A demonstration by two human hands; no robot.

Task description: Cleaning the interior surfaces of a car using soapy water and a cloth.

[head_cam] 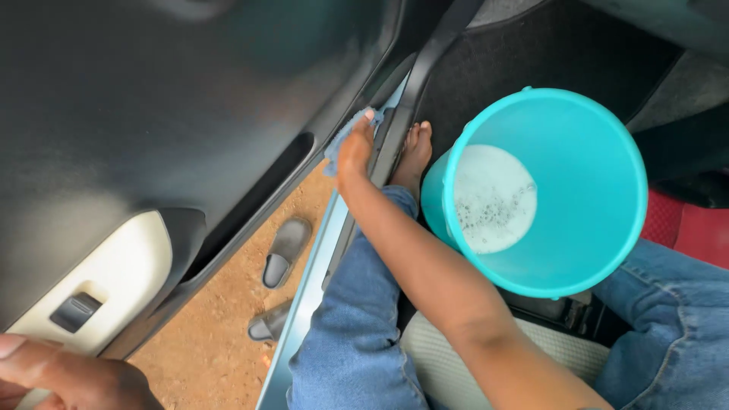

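Note:
My right hand (355,152) reaches forward and presses a small blue cloth (339,144) against the lower edge of the dark open car door (152,114), next to the black door seal. My left hand (68,373) is at the bottom left. Its fingers are curled over the cream armrest panel (114,273), just below the black window switch (74,311). A turquoise bucket (607,190) stands on the car floor between my jeans-clad legs, with foamy soapy water (493,197) in its bottom. My bare foot (416,148) rests by the sill, close to the right hand.
Two grey slippers (286,250) (267,323) lie on the reddish dirt ground (220,304) below the open door. The pale blue door sill (304,304) runs beside my leg. A ribbed beige seat (440,357) is under me. Dark floor carpet (531,53) lies beyond the bucket, and a red mat (683,224) is at the right.

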